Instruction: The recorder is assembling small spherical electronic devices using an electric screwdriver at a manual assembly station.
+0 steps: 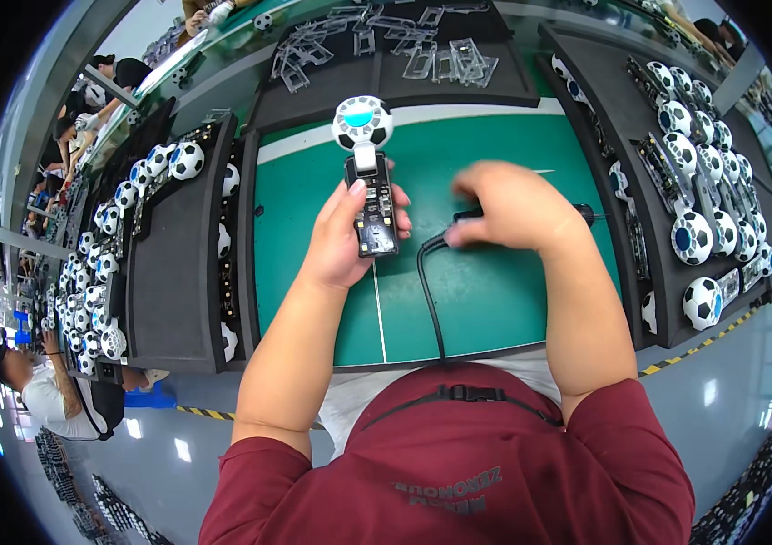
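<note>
The left hand (pixel 342 238) pinches the unfinished ball-headed fan (pixel 367 173) at twelve o'clock, while the blurred right hand (pixel 511 207) clasps a corded tool (pixel 459 221) at three o'clock, housing open

Two bare forearms rise from the lower edge, out of short dark red sleeves. The left hand (pixel 347 238) is raised in front of the chest, fingers curled closed, thumb lying straight up along the front. The right hand (pixel 506 207) sits just beside it at about the same height, knuckles up, fingers bent down and inward; it is blurred, so its grip cannot be told.
</note>
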